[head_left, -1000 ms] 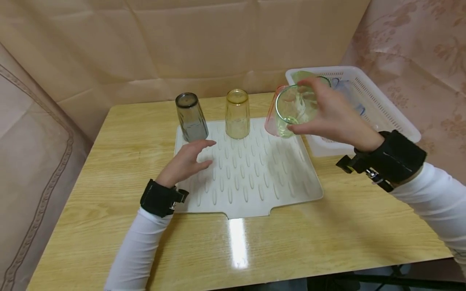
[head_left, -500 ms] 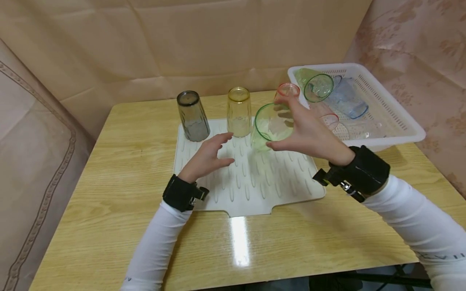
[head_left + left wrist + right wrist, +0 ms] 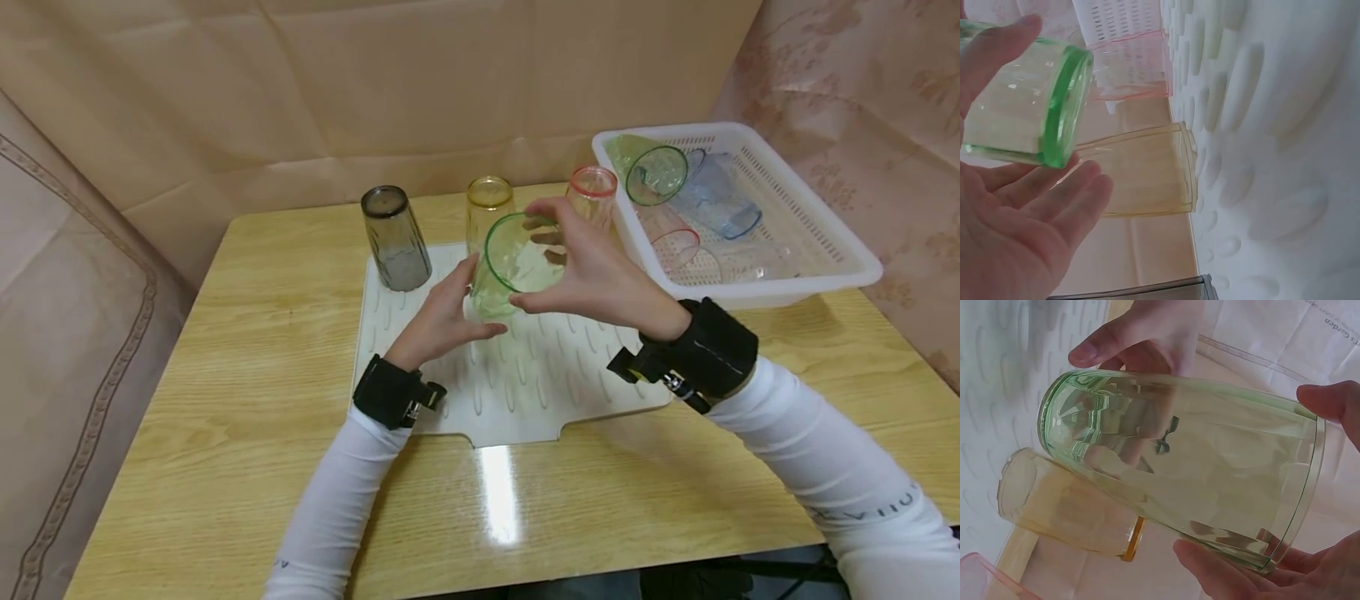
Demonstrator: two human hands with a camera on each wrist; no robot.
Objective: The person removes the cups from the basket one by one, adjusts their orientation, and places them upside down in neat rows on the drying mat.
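Note:
My right hand [image 3: 600, 271] holds a pale green drinking glass [image 3: 495, 287] near its rim, thumb on one side and fingers on the other. The glass is tilted above a white ribbed draining mat [image 3: 517, 417], its mouth facing up towards me. My left hand [image 3: 442, 321] is spread beside the glass's base [image 3: 1060, 106], fingers fairly straight; whether it touches is unclear. Behind, a grey glass [image 3: 397, 250], a yellow glass [image 3: 491, 196] and a red-tinted glass [image 3: 594, 187] stand mouth down on the mat. The yellow one is partly hidden by the green glass.
At the back right, a white perforated plastic basket [image 3: 832, 242] holds several glasses lying on their sides, among them a green one [image 3: 652, 175] and a blue one [image 3: 723, 204]. The wooden table [image 3: 225, 375] meets a beige cloth backdrop [image 3: 420, 92] behind.
My right hand has carried the green glass leftward from beside the basket to over the mat. My left hand has moved right and closer to the glass's base.

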